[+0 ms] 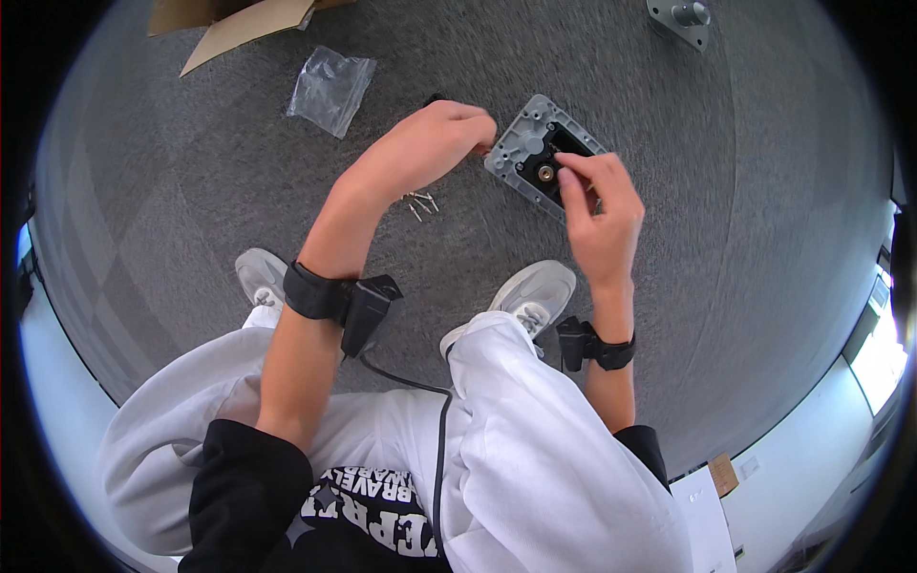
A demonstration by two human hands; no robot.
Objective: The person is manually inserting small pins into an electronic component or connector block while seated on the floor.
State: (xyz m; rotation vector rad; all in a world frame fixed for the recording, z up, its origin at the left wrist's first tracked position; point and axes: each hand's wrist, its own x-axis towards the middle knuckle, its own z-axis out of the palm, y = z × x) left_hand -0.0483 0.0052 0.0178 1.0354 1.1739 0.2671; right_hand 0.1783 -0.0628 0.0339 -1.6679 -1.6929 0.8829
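Note:
A grey metal housing plate with a black inset and a round brass-coloured fitting lies tilted on the carpet ahead of me. Over the inset, my right hand has thumb and forefinger pinched; anything between them is too small to make out. My left hand is curled beside the plate's left corner, its fingertips mostly hidden. A dark object peeks out behind the left knuckles, its kind unclear. Several small screw-like metal pieces lie on the carpet below the left hand.
A clear plastic bag lies left of my left hand. An open cardboard box is at the far left, and a grey metal bracket with a round post at the far right. My shoes stand close by. A black cable crosses my lap.

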